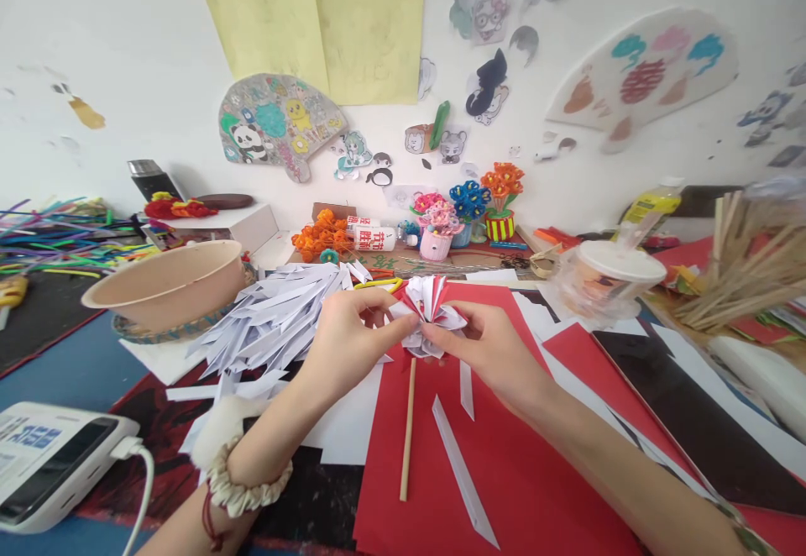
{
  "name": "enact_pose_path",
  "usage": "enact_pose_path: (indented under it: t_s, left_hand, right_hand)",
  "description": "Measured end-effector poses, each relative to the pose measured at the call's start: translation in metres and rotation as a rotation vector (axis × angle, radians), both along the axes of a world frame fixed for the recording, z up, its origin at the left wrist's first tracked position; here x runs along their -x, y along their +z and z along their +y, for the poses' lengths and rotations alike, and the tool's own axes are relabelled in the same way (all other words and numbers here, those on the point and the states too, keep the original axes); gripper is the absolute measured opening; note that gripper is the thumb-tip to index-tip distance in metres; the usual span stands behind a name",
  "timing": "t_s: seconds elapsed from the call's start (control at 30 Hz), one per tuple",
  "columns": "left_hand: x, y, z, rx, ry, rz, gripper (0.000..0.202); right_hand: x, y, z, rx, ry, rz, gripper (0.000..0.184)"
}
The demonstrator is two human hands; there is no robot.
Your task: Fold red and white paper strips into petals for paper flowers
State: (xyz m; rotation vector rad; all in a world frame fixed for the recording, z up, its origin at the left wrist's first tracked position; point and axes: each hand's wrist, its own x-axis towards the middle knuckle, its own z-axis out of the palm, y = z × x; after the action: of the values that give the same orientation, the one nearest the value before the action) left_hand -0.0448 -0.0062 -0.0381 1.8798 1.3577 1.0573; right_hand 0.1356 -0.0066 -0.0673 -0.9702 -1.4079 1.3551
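Over red card (535, 472) | left hand (343, 333), right hand (488, 346): grips pinching pleated paper flower (428, 304)

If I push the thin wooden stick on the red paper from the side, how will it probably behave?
The wooden stick looks round and thin, so it would likely roll across the flat red paper. It looks straight and rigid, so probably it lifts without bending. Being so slim, it is likely very light.
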Motion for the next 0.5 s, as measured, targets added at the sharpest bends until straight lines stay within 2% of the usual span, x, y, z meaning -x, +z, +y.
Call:
enact_pose_path:
  t_s: [0.2,0.33,0.5]
  left_hand:
    - [0.0036,-0.0015,0.0029,-0.015,-0.114,-0.066,0.020]
    - [0.0027,-0.0029,0.0017,0.059,-0.104,-0.112,0.021]
    - [0.0011,-0.0042,0.0015,0.193,-0.138,-0.276,0.021]
  right_hand:
    - [-0.0028,-0.0016,0.0024,-0.023,0.009,-0.036,0.024]
    - [-0.0018,-0.0002,0.0014,-0.050,-0.010,-0.062,0.022]
    - [-0.0023,-0.0003,0.0018,-0.056,-0.017,-0.074,0.019]
